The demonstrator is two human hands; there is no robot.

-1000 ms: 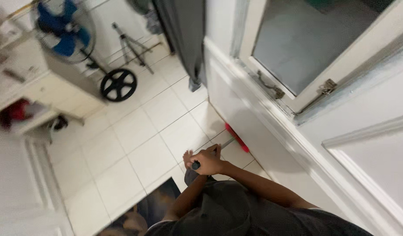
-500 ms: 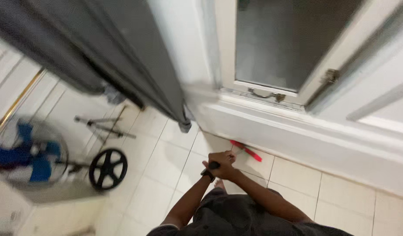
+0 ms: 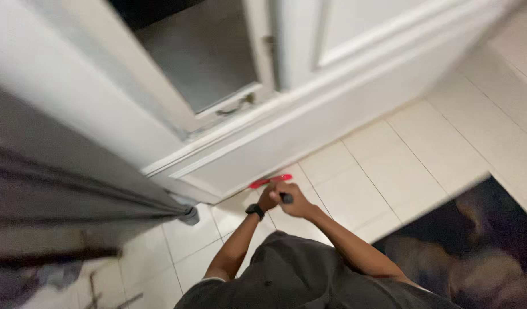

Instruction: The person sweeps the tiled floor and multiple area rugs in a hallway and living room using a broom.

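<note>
Both arms reach forward and down from the shoulders, bare from the short sleeves on, and converge so the 2 hands meet at one spot low in front of the body. The left hand [image 3: 267, 200] sits just beside the right, its wrist wearing a dark band, fingers curled inward. The right hand [image 3: 295, 201] is closed in a fist-like grip, knuckles up, thumb side toward the left hand. Both elbows are slightly bent, forearms angled toward each other.
</note>
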